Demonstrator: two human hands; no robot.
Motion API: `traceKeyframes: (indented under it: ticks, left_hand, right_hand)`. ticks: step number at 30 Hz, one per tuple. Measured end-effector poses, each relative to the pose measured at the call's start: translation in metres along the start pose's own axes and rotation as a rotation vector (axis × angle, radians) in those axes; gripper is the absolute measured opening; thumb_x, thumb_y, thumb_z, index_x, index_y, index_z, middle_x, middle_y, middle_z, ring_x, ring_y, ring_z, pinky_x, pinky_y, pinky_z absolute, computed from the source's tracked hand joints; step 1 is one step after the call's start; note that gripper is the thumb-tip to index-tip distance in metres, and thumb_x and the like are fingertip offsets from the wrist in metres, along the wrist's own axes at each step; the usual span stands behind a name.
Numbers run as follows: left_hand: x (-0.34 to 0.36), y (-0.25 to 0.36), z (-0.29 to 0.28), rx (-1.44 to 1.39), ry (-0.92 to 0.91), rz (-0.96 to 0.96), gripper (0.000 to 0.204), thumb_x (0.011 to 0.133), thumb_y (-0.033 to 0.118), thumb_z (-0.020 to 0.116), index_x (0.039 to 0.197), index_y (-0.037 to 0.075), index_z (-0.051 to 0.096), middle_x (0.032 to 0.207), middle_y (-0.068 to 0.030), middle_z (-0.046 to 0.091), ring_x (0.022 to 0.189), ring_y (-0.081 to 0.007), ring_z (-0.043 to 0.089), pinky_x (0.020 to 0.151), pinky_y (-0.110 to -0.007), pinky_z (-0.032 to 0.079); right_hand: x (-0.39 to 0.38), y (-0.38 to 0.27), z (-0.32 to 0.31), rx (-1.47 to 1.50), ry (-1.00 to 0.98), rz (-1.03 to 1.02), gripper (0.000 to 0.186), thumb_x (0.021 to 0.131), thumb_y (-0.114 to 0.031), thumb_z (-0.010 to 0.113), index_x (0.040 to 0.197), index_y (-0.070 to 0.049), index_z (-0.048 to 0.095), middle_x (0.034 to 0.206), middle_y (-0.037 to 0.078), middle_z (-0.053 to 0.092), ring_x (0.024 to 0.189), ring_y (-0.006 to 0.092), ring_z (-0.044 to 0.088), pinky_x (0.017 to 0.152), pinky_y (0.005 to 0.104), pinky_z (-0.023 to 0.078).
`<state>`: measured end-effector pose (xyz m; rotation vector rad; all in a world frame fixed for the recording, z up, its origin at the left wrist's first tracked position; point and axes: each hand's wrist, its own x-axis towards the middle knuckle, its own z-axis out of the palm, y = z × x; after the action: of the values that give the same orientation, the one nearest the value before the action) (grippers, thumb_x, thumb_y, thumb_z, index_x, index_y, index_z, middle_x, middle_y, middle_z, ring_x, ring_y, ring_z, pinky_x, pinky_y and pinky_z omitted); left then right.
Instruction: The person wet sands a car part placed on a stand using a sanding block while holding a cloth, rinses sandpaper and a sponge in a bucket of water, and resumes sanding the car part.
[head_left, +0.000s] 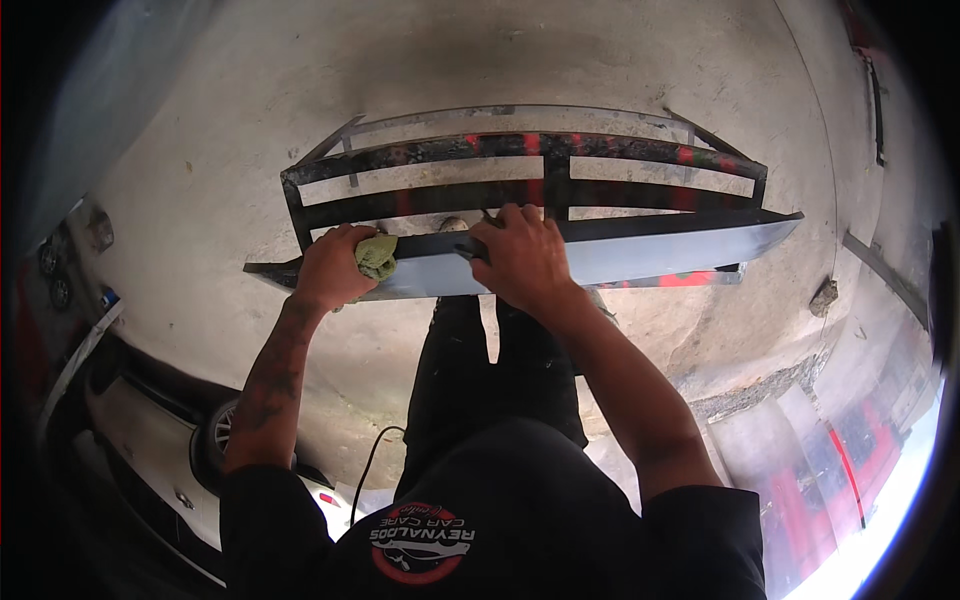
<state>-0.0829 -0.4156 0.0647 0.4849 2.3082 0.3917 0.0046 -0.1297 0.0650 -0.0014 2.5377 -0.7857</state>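
At 6 o'clock, nearest us, is our own black shirt [560,510], with a round red badge on the chest; dark trousers [450,375] show just beyond it. Our bare forearms rise from 7 and 5 o'clock, the left one darkly tattooed.

At 9 o'clock, our left hand [335,265] is closed, its fingers bunched around a crumpled yellow-green cloth [376,256] at the panel's near side. Close to the centre, toward 1 o'clock, our right hand [522,258] is bent over the panel's upper edge, pinching a small dark object [468,250]; most of it is hidden, so we cannot tell what it is.

The long panel [640,250], pale grey-blue with a dark upper edge, stretches under both hands from 9 o'clock to just past 2.

Beyond it, toward 12 o'clock, stands a black barred frame [555,170] with red patches. We cannot tell exactly how the panel rests against it.

Around everything spreads a stained, pale concrete floor [620,60]. A rough stone [823,297] lies at 3 o'clock; a white car [150,440] is parked at 8 o'clock.
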Motion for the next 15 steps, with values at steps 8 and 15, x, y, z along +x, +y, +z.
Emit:
traceKeyframes:
  ticks: [8,15]
  left_hand:
    - [0.004,-0.002,-0.005,0.011,-0.022,0.001,0.05,0.067,0.017,0.084,0.114,0.012,0.068,0.106,-0.0086,0.068,0.102,-0.0325,0.066,0.089,-0.044,0.054]
    - [0.011,-0.006,-0.007,-0.022,0.024,0.049,0.043,0.07,0.018,0.082,0.11,0.012,0.07,0.103,-0.011,0.069,0.1,-0.0337,0.067,0.088,-0.044,0.055]
  right_hand:
    - [0.011,-0.01,-0.033,-0.119,-0.099,0.188,0.038,0.077,-0.03,0.075,0.114,-0.02,0.076,0.114,0.008,0.065,0.111,0.0309,0.06,0.099,0.0458,0.049]
    - [0.015,-0.047,0.006,-0.038,0.056,0.08,0.038,0.075,-0.03,0.077,0.111,-0.018,0.075,0.112,0.01,0.065,0.107,0.0319,0.061,0.094,0.0468,0.051]
